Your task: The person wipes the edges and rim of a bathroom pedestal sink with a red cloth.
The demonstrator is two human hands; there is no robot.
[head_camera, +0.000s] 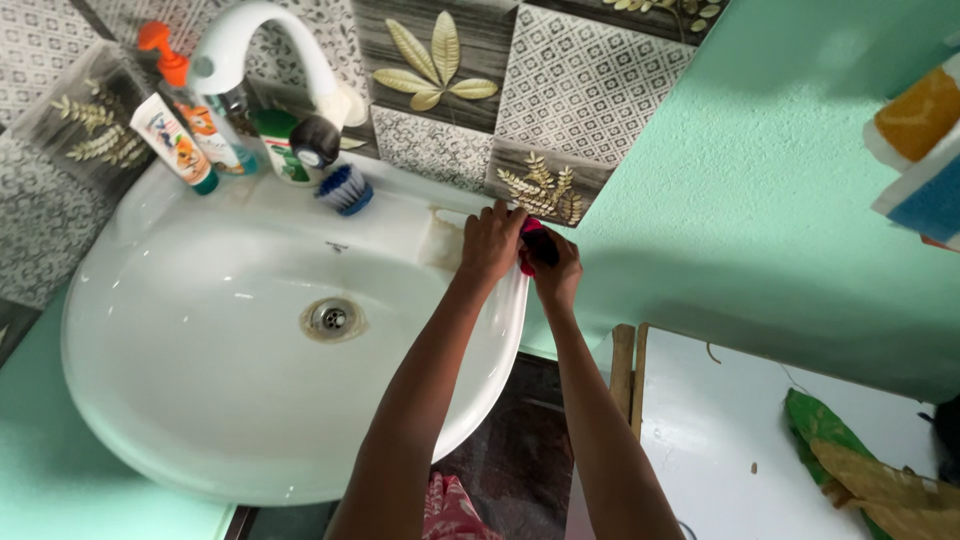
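Left hand lies flat, fingers spread, on the rim of the white oval ceramic washbasin, probably to steady things. Right hand pinches a small pink-and-black object against that same edge, near the patterned wall tiles.

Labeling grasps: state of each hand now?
Left hand: resting on the sink rim, holding nothing visible.
Right hand: closed on a pink-and-black object.

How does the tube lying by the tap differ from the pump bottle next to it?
The tube is white with an orange picture and a green cap, leaning at a slant with its cap down on the basin. The pump bottle stands upright and has an orange pump head on top. The tube looks flatter and slimmer; the pump bottle is taller. Both sit at the back of the basin, left of the tap.
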